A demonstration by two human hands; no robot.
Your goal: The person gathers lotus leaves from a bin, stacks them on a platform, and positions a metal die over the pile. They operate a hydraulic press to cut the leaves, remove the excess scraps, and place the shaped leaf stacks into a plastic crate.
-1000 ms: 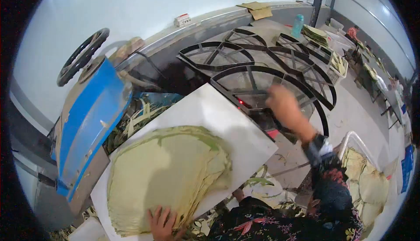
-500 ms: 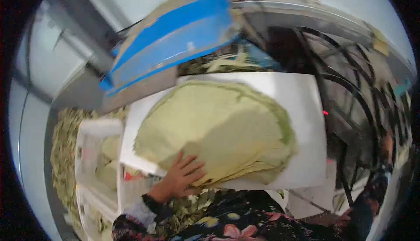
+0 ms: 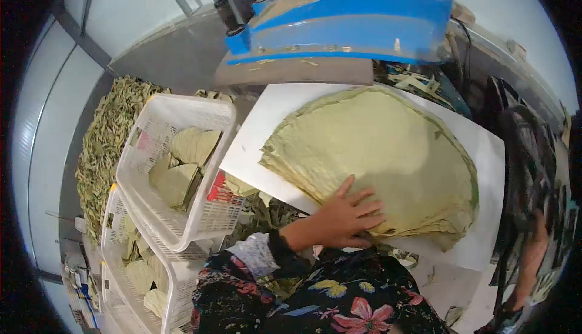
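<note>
Leaf stack (image 3: 376, 158): on white board (image 3: 485, 152), lying away from my left hand (image 3: 342, 216); fingers (image 3: 364, 197) spread flat on its near edge, gripping nothing. Right hand (image 3: 533, 255): far right, blurred, state unclear.

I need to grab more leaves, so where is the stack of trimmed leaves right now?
The leaf stack lies on the white board right of centre, below the blue machine, with the left hand flat on its near edge.
</note>
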